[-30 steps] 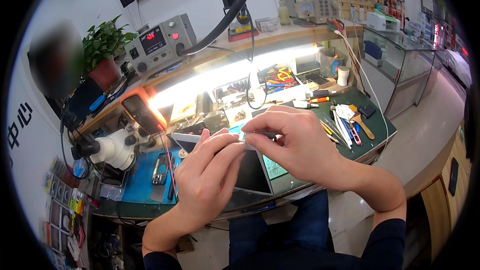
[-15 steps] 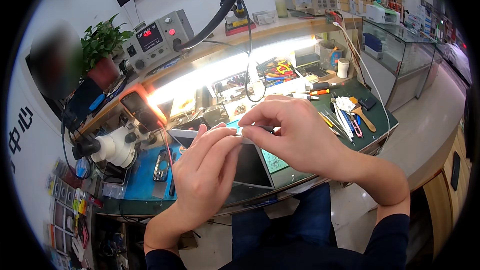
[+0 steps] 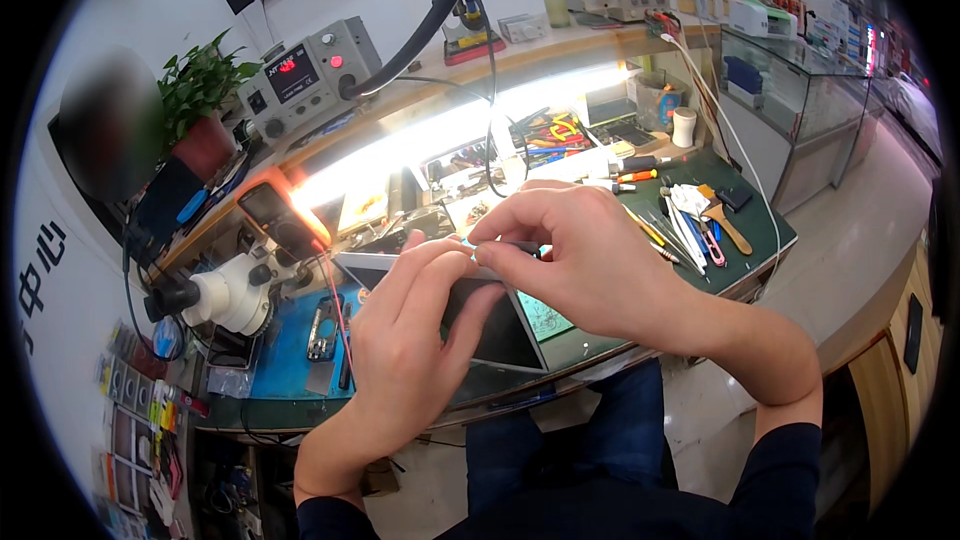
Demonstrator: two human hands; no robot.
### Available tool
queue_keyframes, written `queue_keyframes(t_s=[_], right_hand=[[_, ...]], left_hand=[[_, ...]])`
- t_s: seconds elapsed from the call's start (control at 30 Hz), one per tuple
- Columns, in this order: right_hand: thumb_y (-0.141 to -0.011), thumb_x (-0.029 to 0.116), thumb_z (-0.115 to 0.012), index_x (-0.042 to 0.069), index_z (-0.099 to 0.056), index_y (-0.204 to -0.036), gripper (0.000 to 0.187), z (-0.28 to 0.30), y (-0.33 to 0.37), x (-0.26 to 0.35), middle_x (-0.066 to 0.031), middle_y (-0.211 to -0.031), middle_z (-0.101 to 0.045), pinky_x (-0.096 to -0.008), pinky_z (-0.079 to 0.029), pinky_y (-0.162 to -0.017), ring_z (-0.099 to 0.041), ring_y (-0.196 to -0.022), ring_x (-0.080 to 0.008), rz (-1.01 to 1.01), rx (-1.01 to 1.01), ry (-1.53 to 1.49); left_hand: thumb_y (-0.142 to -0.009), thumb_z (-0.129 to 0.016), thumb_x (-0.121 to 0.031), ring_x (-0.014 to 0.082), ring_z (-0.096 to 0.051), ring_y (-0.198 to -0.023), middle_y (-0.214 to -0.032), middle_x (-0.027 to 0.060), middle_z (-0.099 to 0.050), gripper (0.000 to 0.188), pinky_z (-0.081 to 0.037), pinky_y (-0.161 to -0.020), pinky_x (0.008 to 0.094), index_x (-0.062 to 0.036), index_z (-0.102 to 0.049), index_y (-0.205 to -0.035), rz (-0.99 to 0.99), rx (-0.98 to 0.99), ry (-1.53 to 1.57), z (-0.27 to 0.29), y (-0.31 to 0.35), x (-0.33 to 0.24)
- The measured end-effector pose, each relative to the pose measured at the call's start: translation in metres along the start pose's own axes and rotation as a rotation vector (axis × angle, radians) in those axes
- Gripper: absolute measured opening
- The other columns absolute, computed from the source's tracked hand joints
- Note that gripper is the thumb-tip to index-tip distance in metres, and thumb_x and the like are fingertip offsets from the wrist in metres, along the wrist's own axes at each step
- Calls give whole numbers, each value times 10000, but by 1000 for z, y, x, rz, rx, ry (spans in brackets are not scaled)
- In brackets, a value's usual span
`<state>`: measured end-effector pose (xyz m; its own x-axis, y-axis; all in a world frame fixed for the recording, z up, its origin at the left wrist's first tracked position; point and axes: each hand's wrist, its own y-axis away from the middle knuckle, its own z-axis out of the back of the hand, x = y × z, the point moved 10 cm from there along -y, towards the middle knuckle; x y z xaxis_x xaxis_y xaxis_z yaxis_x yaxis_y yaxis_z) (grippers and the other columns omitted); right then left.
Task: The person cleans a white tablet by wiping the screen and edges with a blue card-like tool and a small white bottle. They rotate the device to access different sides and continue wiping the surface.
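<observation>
a dark piece [image 3: 525, 248] lies between pinching right fingers [image 3: 510, 267]; hold of left fingers [image 3: 435, 262] unclear

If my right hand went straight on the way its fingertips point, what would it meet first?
Probably your left hand: the right hand points leftward at its fingers, close by or touching; the picture doesn't show which.

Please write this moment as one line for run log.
right hand: pinching small dark item, kind unclear | left hand: thumb apart, fingertips beside right's | beneath: dark-screened panel | at left: microscope, blue mat
</observation>
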<state>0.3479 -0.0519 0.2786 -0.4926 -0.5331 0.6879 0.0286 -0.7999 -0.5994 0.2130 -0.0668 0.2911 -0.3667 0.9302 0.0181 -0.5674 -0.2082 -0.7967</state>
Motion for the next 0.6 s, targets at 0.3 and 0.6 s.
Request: queue_keyframes(t_s=[0.3, 0.6], right_hand=[[-932, 120, -743, 3, -778, -1035, 159, 0, 4, 1, -109, -892, -727, -312, -568, -706, -707, -770, -185, 84, -71, 47], [-917, 95, -677, 16, -737, -945, 103, -2, 16, 16, -145, -850, -660, -448, -543, -760, -679, -828, -342, 205, -139, 28]], left_hand=[[-724, -926, -81, 340, -684, -932, -1043, 115, -672, 509, -574, -999, 494, -29, -595, -1107, 99, -153, -70, -15, 13, 0], [-716, -889, 0, 346, -660, -956, -1098, 122, -663, 517, -515, -1071, 557, -32, -575, -1126, 150, -170, -48, -14, 21, -3]])
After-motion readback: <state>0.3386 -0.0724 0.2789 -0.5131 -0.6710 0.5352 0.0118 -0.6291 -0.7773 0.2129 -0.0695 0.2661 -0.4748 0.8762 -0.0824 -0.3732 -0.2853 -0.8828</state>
